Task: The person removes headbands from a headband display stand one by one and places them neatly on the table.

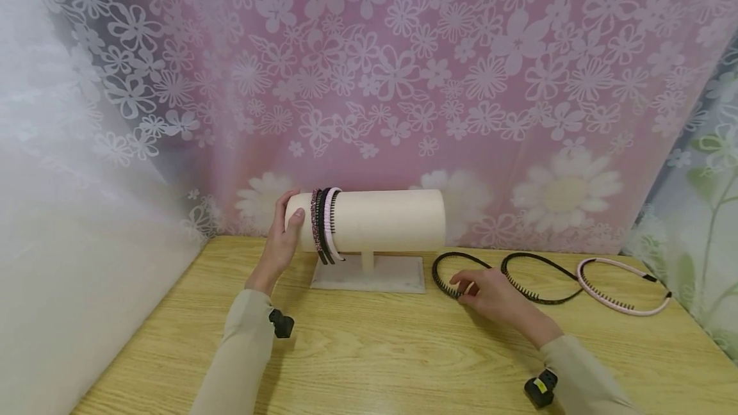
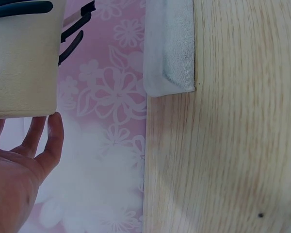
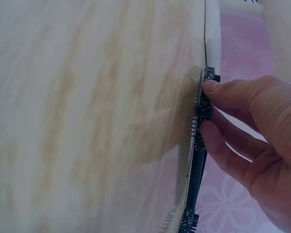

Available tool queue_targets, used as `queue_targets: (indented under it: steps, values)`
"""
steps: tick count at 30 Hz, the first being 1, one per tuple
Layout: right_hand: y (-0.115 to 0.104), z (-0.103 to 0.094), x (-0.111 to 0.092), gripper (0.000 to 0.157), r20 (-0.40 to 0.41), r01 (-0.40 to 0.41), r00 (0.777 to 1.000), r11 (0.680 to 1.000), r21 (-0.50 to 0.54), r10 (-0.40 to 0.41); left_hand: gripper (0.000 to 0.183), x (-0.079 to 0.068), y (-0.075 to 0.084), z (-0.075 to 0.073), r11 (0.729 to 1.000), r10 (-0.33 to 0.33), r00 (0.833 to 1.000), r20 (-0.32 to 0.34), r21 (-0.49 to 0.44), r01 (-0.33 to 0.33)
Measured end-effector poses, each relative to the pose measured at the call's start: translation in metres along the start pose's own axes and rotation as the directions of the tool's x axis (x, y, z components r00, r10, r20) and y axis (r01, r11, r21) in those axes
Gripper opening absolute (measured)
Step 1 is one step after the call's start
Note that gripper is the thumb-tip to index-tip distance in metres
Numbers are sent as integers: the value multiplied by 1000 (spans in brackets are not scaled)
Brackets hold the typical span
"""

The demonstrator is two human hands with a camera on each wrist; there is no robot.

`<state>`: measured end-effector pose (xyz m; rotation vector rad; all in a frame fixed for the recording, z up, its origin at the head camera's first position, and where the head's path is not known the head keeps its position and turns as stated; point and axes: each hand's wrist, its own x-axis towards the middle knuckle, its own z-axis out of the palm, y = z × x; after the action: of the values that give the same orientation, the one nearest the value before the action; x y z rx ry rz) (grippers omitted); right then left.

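wood-grain table (image 1: pixel 369 351), pink flowery curtain (image 1: pixel 369 82) behind
left grip (image 1: pixel 282 239) holds the cream roll (image 1: pixel 392 219), right grip (image 1: pixel 492 293) pinches 1 black headband (image 3: pixel 203 109)

A speckled black toothed headband (image 1: pixel 435 274) lies near a horizontal cream display roll (image 1: pixel 392 219).

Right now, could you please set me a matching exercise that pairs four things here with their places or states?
1. Left hand
2. Right hand
3. Loose pink headband
4. Stand base

A. Under the roll, on the table
B. Pinching a loose black headband
C. Farthest right on the table
D. Holding the roll's left end

Pairs: 1-D; 2-B; 3-C; 4-A
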<state>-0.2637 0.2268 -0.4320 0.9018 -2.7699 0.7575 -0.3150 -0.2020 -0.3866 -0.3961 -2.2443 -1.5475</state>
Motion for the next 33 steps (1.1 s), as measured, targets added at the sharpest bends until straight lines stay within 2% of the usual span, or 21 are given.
queue_targets:
  steps: [12,21,25,27,33]
  values:
    - [-2,1,5,24,14,21,1000,999,-40,-21,50,0,-1,0,1000,7,1000,-2,-4,-7]
    - [2,-8,1,23,-41,-43,998,999,-8,42,52,1,-2,-1,1000,-1,1000,8,-7,1]
    - [6,-17,-1,25,-90,-48,995,999,-10,47,52,2,-3,0,1000,-5,1000,7,-10,5]
    - [7,-21,-2,25,-143,-24,989,1000,-19,21,51,2,-3,0,1000,-8,1000,7,-5,8]
    - [1,-39,1,23,-298,40,953,998,-55,-54,52,3,-4,0,1000,-2,1000,5,3,2]
